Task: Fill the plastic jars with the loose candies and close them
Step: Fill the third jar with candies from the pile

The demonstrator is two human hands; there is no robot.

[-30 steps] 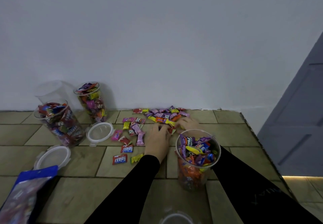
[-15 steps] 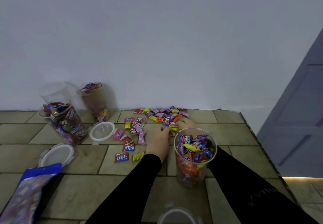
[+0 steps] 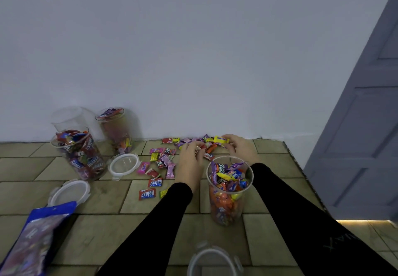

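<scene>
fingers of both hands curl down, palms lowered, gathering loose candies (image 3: 195, 141) behind the open jar (image 3: 228, 189).

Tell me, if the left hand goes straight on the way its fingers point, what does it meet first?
Most likely the loose candies heaped by the wall: the left hand points away from the person, its fingertips already among them. Behind the heap comes the wall. Depth is uncertain.

I saw both arms in long black sleeves reaching the wrists; the right sleeve (image 3: 318, 228) bore faint grey lettering; both hands were bare.
</scene>
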